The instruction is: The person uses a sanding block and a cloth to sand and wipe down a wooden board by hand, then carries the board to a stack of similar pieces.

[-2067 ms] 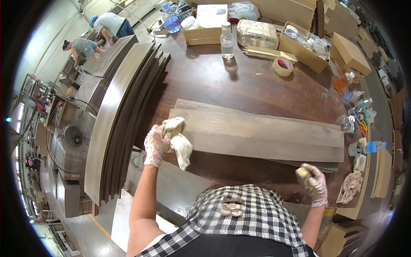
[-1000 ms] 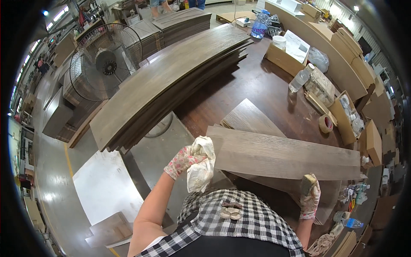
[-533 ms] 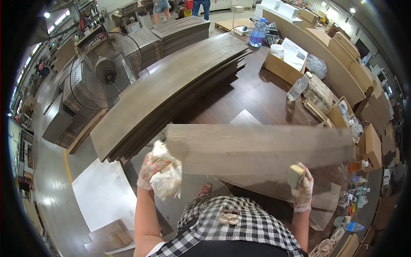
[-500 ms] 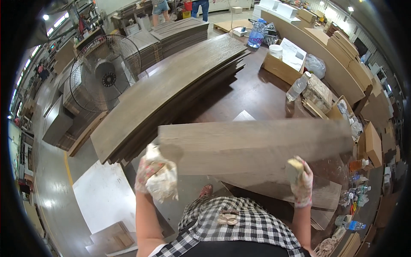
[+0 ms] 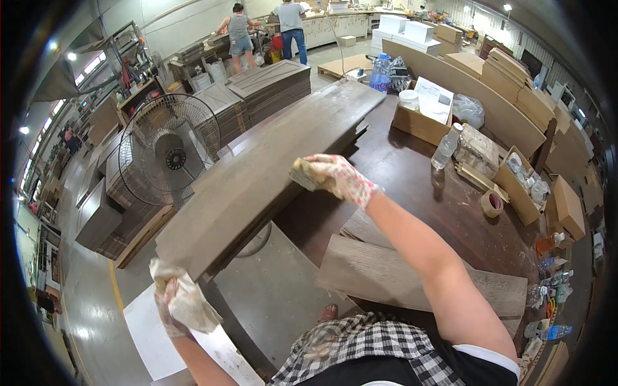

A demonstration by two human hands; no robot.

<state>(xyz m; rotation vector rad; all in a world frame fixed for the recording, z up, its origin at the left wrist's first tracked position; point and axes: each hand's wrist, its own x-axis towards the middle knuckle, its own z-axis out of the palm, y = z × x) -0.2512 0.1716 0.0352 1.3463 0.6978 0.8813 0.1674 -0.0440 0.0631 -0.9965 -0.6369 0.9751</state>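
Note:
My left hand [image 5: 168,302], in a patterned work glove, is closed around a crumpled white rag [image 5: 193,302] beside the near end of a stack of long wood-grain boards [image 5: 257,157]. My right hand [image 5: 341,179], gloved alike, reaches across to the right edge of that stack. Its fingers grip a small yellowish-grey block [image 5: 306,174], perhaps a sanding sponge; its exact kind is unclear. Nearer my body, other grey-brown boards [image 5: 412,273] lie on the dark table [image 5: 412,174], partly behind my right forearm.
A caged fan [image 5: 170,151] stands left of the stack. Along the table's right side are a clear bottle [image 5: 446,147], a tape roll [image 5: 492,204], a wrapped block [image 5: 476,149] and cardboard boxes [image 5: 421,125]. Two people [image 5: 293,29] work at the back beyond stacked panels [image 5: 270,83].
The board that was in front of me is gone from there and seems to lie on the left stack. Both hands have moved left, the right one far across. The view has tilted up.

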